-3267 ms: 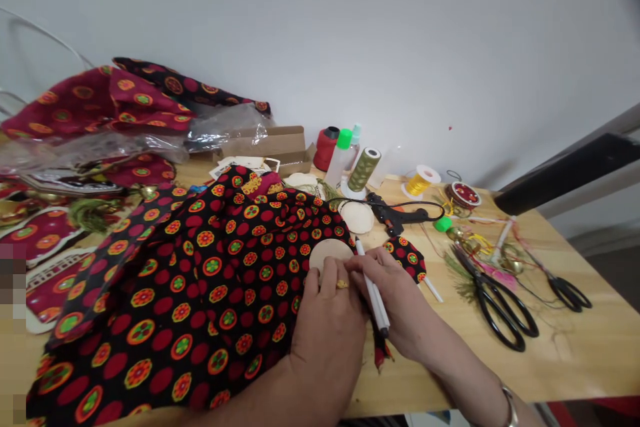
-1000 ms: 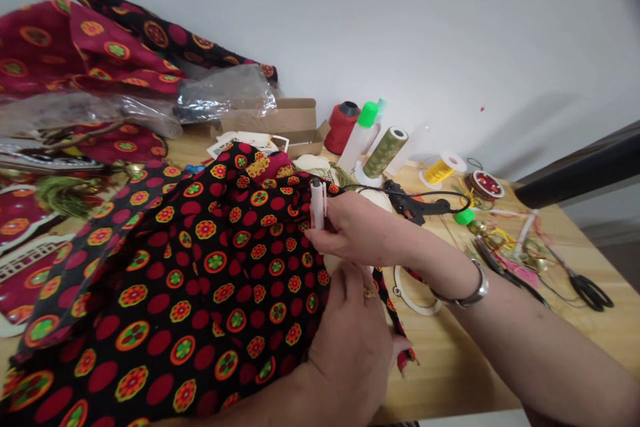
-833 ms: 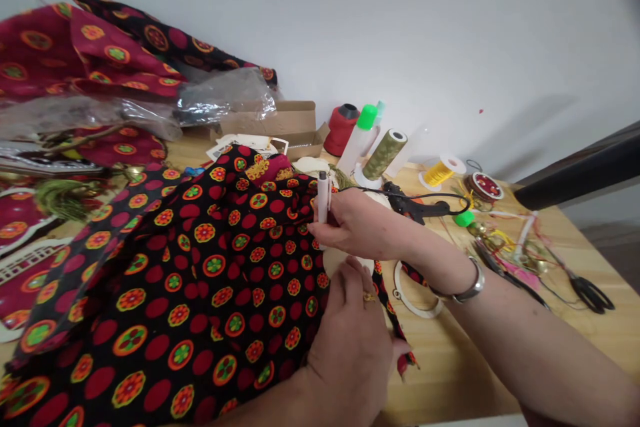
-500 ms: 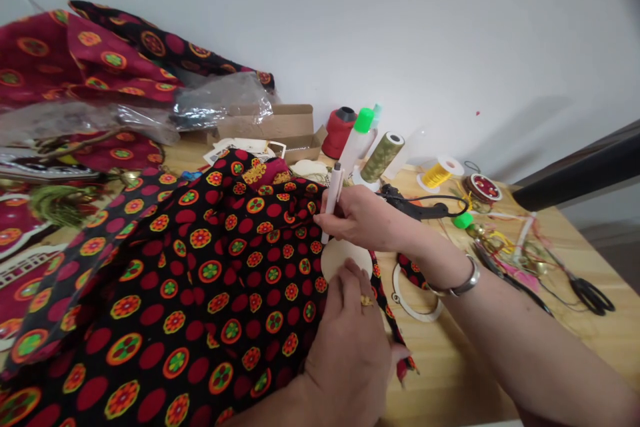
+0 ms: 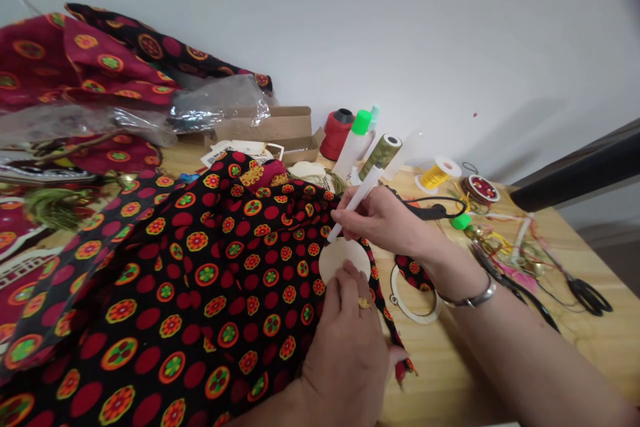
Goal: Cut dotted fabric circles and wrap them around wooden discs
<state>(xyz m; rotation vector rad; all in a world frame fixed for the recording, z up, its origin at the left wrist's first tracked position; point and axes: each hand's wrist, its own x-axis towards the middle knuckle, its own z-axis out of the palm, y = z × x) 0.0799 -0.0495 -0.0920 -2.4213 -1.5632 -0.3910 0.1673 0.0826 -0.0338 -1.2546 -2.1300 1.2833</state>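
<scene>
Right hand (image 5: 387, 219): fingers clamped on tilted white pen (image 5: 364, 191), tip by upper edge of pale disc (image 5: 344, 255) | left hand (image 5: 345, 350): fingers laid on disc, thumb spread apart | disc: on black patterned cloth (image 5: 227, 280), near its right edge | pale hoop (image 5: 420, 318): on bench (image 5: 440, 377), right of cloth | black-handled scissors (image 5: 583, 288): farther right

I see disc (image 5: 345, 253) on cloth (image 5: 200, 297), partly under L hand (image 5: 347, 340); R hand (image 5: 383, 217) w/ pen (image 5: 354, 205) just beyond. Ring (image 5: 420, 317) on table (image 5: 450, 373), R of L hand; scissors (image 5: 590, 295) farther R. Bottle (image 5: 350, 153) behind R hand, box (image 5: 286, 125) back-L of it.
</scene>
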